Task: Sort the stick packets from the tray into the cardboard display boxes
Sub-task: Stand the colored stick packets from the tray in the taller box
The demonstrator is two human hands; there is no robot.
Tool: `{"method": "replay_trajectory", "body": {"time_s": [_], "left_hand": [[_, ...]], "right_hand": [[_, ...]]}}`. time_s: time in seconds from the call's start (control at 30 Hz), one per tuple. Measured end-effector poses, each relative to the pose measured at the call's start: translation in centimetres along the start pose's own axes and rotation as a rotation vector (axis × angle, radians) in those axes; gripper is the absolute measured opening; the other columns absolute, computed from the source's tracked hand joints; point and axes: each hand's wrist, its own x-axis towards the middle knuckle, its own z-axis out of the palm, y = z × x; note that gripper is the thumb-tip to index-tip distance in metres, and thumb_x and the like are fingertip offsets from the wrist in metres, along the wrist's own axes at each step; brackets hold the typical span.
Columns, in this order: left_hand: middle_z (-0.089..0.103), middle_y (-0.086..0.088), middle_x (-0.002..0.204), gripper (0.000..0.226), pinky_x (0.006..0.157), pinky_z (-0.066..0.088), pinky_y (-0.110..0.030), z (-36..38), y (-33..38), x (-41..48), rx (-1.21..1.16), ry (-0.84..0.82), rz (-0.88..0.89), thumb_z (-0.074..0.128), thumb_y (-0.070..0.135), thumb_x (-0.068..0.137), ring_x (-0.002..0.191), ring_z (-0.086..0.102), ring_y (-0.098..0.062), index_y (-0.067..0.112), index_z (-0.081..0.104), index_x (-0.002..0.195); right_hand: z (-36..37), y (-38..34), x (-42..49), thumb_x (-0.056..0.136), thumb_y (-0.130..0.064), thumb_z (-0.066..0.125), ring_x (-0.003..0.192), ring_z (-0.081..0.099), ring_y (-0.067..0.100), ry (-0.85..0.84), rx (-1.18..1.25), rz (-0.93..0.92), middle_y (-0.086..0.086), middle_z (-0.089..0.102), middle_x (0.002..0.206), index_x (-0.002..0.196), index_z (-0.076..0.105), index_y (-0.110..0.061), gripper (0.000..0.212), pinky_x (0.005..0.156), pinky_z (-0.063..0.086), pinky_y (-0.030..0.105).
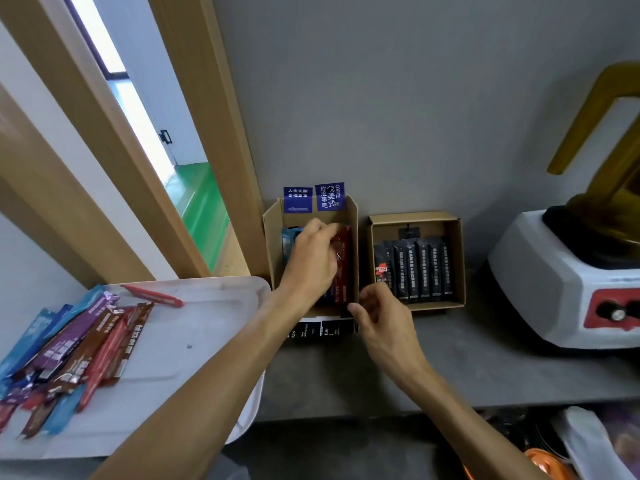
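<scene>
The left hand [311, 261] is down inside the left display box [273, 244], which stands at the back edge of the worktop [485, 362] against the wall. Its fingers are curled round the upper part of a red packet [343, 271] lying along the box's right wall, and a blue packet [286, 242] shows past the knuckles on the box's left side. The right hand [381, 317] sits at the near right corner of that box, thumb tip touching the cardboard and fingers loosely bent; I cannot tell whether it grips the box or only steadies it. Just beside it, toward the worktop's right end, the right display box [458, 265] holds a tidy row of black packets [420, 268], and a white blender base [554, 282] stands further right. The tray [214, 341] lies at the worktop's left end, with a mixed heap of stick packets [69, 351] at its left side and a lone red stick [152, 295] near its far rim. These sachets look light and thin, with slick foil skins and loose fill. They will probably flex in the middle and slide over one another. A pinch near a sealed end, or a light hold across the flat mid-body, should steer one upright into its row without creasing it.
</scene>
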Motion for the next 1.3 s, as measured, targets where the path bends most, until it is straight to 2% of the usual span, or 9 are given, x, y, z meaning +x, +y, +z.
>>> {"method": "replay_trajectory", "body": {"time_s": [0.17,0.3,0.4,0.7,0.87,0.97,1.07,1.17,1.3], "left_hand": [[0.04,0.001,0.119,0.046,0.091,0.051,-0.025,1.0,-0.6,-0.8,0.145,-0.05,0.077,0.064,0.004,0.087,0.102,0.053,-0.013,0.016,0.049,0.129],[0.041,-0.007,0.127,0.086,0.098,0.042,-0.038,1.7,-2.1,-0.8,0.591,-0.074,0.111,0.081,0.026,0.071,0.116,0.045,-0.026,0.02,0.034,0.143],[0.044,-0.009,0.121,0.092,0.091,0.041,-0.039,2.1,-2.5,-0.5,0.709,-0.039,0.124,0.083,0.031,0.068,0.109,0.045,-0.027,0.02,0.031,0.143],[0.045,-0.014,0.121,0.088,0.092,0.041,-0.041,3.2,-1.5,-0.5,0.773,0.009,0.14,0.079,0.033,0.073,0.108,0.047,-0.03,0.011,0.034,0.145],[0.042,-0.014,0.131,0.101,0.103,0.039,-0.04,2.5,-1.1,-1.2,0.685,-0.047,0.094,0.078,0.024,0.077,0.12,0.044,-0.029,0.009,0.014,0.155],[0.04,-0.01,0.136,0.088,0.107,0.038,-0.039,0.6,0.3,-2.9,0.523,-0.064,0.066,0.069,0.022,0.087,0.126,0.041,-0.026,0.015,0.015,0.156],[0.046,-0.003,0.134,0.055,0.105,0.045,-0.035,-2.1,1.0,-6.1,0.345,-0.086,0.097,0.059,0.03,0.096,0.126,0.045,-0.018,0.019,0.04,0.146],[0.065,0.003,0.11,0.026,0.086,0.054,-0.025,-5.4,0.4,-9.7,0.201,-0.012,0.147,0.059,0.032,0.095,0.104,0.06,-0.01,0.019,0.066,0.117],[0.07,0.008,0.092,0.01,0.072,0.054,-0.018,-9.9,-3.2,-12.8,0.195,0.094,0.063,0.065,0.027,0.093,0.079,0.061,-0.004,0.022,0.071,0.099]], "right_hand": [[0.0,0.2,0.1,0.095,-0.026,0.067,0.073,0.061,0.008,-0.003,-0.023,-0.026,-0.007,0.062,0.081,0.097,0.055,-0.024,0.013,0.067,0.056,0.034],[0.2,0.3,0.1,0.095,-0.026,0.067,0.073,0.06,0.006,0.002,-0.036,-0.029,-0.008,0.062,0.08,0.096,0.054,-0.024,0.013,0.067,0.055,0.031],[0.1,0.2,0.1,0.095,-0.025,0.068,0.073,0.06,0.007,0.007,-0.034,-0.037,-0.007,0.061,0.079,0.096,0.055,-0.022,0.013,0.066,0.053,0.029],[-0.2,-0.1,0.0,0.095,-0.023,0.067,0.076,0.059,0.003,0.003,-0.035,-0.042,-0.007,0.062,0.079,0.096,0.055,-0.02,0.012,0.063,0.049,0.018],[-0.2,-0.4,-0.2,0.095,-0.022,0.068,0.076,0.059,-0.001,0.001,-0.036,-0.02,-0.008,0.062,0.079,0.096,0.056,-0.021,0.012,0.062,0.048,0.014],[-0.1,-0.7,-0.3,0.094,-0.023,0.069,0.077,0.061,-0.005,0.007,-0.025,0.005,-0.009,0.064,0.082,0.097,0.058,-0.022,0.011,0.06,0.048,0.01],[-0.1,-0.9,-0.8,0.091,-0.025,0.071,0.076,0.064,-0.002,0.054,0.027,0.03,-0.007,0.066,0.082,0.095,0.06,-0.025,0.012,0.06,0.052,0.015],[0.0,-1.3,-1.4,0.09,-0.028,0.07,0.074,0.066,0.006,0.129,0.065,0.024,-0.005,0.067,0.081,0.092,0.061,-0.028,0.009,0.061,0.057,0.027],[0.7,-2.9,-2.5,0.091,-0.024,0.069,0.072,0.066,0.01,0.164,0.113,0.012,-0.005,0.067,0.08,0.088,0.062,-0.027,0.008,0.063,0.057,0.028]]}}
